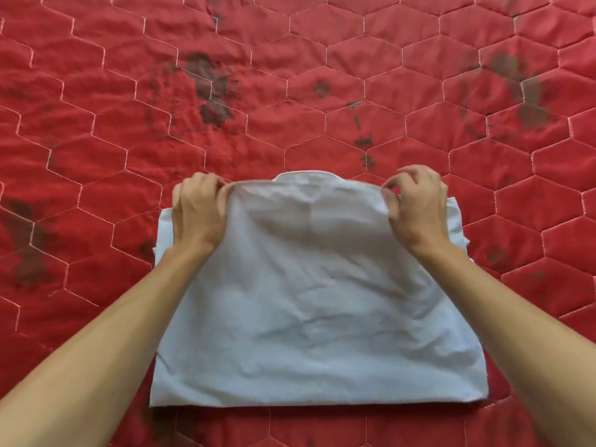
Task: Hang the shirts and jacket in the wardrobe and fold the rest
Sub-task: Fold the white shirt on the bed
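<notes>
A white garment (309,301) lies folded on the red quilt, its lower half doubled up over the upper half. A bit of white collar or neckline (303,174) peeks out beyond the far fold edge. My left hand (198,211) pinches the far left corner of the top layer. At the far right corner, my right hand (416,209) pinches the same edge between thumb and fingers. Both hands hold that edge slightly raised above the layer beneath. A sleeve end sticks out under my right wrist.
The red quilted bedspread (290,91) with a hexagon stitch pattern and dark blotches fills the whole view. No other clothes, hangers or wardrobe show in this view.
</notes>
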Demonstrator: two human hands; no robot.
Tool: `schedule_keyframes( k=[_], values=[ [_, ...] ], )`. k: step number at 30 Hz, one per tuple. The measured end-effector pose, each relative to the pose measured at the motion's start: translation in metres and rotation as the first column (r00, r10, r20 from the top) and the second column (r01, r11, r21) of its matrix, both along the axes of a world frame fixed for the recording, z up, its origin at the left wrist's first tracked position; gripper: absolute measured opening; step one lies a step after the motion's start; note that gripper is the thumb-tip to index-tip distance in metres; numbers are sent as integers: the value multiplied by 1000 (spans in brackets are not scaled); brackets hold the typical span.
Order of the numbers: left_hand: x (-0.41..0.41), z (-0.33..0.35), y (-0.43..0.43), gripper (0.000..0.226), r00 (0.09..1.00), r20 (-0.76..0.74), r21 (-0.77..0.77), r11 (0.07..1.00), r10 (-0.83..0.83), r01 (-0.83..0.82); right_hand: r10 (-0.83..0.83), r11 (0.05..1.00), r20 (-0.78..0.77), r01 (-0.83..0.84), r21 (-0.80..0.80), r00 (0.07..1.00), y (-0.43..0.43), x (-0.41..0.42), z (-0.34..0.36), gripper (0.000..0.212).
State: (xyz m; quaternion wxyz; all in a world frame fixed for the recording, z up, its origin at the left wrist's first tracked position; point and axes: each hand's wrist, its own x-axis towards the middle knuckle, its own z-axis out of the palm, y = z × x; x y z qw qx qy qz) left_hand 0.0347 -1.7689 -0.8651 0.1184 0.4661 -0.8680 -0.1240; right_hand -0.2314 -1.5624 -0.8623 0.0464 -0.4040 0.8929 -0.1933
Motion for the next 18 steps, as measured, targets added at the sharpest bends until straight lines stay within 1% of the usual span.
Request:
schedule_keyframes(
  k=[2, 3, 4, 5, 6, 7, 8, 10, 11, 12, 13, 15, 17, 18],
  values=[
    [-17, 2, -2, 18, 994, -71, 36, 997, 77, -75, -72, 997, 7, 72, -31, 997, -8, -6, 0, 17],
    [-24, 2, 2, 21, 991, -85, 32, 994, 103, -100, -112, 991, 11, 113, -69, 994, -10, -6, 2, 20],
    [-30, 1, 9, 29, 990, -89, 12, 994, 111, -110, -137, 984, 13, 137, -117, 991, -11, -2, 4, 23],
    [-35, 0, 18, 37, 992, -93, -23, 996, 83, -85, -130, 977, 13, 130, -168, 991, -11, 6, 5, 25],
    [-39, -1, 29, 41, 996, -91, -61, 998, 21, -27, -83, 975, 4, 83, -206, 997, -11, 16, 4, 26],
    [-41, -6, 42, 42, 994, -81, -81, 995, -68, 62, -4, 977, -17, 1, -212, 1000, -9, 29, 0, 28],
    [-43, -12, 57, 43, 983, -58, -82, 982, -172, 167, 97, 978, -46, -104, -179, 994, -7, 44, -6, 31],
    [-39, -27, 81, 46, 937, 35, -58, 935, -348, 350, 308, 950, -61, -310, -23, 949, 0, 75, -22, 43],
    [-34, -34, 89, 48, 916, 96, -46, 918, -389, 394, 381, 924, -42, -378, 58, 924, 4, 87, -30, 49],
    [-25, -41, 93, 50, 907, 155, -36, 915, -392, 402, 413, 905, -19, -408, 121, 910, 9, 95, -36, 53],
    [-13, -46, 95, 54, 910, 206, -18, 928, -360, 372, 410, 899, 0, -404, 170, 912, 14, 97, -41, 56],
    [19, -52, 95, 64, 931, 275, 38, 970, -240, 239, 359, 901, 35, -356, 247, 933, 28, 88, -48, 62],
    [52, -53, 96, 70, 941, 311, 87, 990, -131, 109, 274, 910, 55, -277, 308, 960, 49, 69, -52, 66],
    [66, -52, 99, 71, 941, 323, 106, 992, -100, 69, 214, 916, 64, -223, 335, 975, 62, 58, -53, 67]
  ],
)
